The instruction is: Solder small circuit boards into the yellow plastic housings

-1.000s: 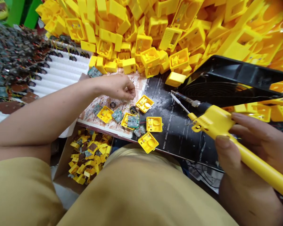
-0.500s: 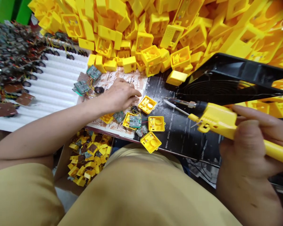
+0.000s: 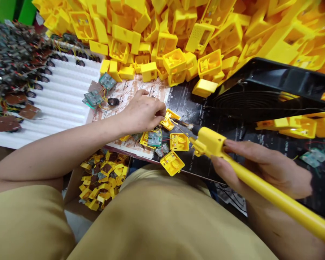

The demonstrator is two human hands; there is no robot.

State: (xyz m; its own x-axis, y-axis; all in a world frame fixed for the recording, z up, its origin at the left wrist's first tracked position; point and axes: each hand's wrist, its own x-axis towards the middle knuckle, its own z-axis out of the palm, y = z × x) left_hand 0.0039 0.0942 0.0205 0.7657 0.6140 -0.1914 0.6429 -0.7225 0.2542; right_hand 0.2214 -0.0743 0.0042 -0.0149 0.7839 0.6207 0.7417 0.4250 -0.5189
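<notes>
My left hand point(image 3: 144, 112) rests on the work mat with its fingers pinched on a small open yellow case point(image 3: 170, 120). My right hand point(image 3: 262, 169) grips a yellow-handled soldering iron point(image 3: 233, 162), and the iron's metal tip point(image 3: 180, 122) reaches that case right beside my left fingertips. Just below lie more small yellow cases point(image 3: 179, 142), one with a green circuit board point(image 3: 154, 139) and thin wires in it, another point(image 3: 172, 163) at the mat's near edge.
A huge pile of yellow plastic housings point(image 3: 178, 32) fills the back. A black fan frame point(image 3: 268, 90) lies at the right. White corrugated sheet point(image 3: 62, 101) with circuit boards point(image 3: 13, 65) sits left. A box of assembled parts point(image 3: 103, 180) stands below the bench edge.
The right hand has swung the soldering iron left and down, bringing its tip to the yellow case. My left hand has slid slightly right and pinched that case.
</notes>
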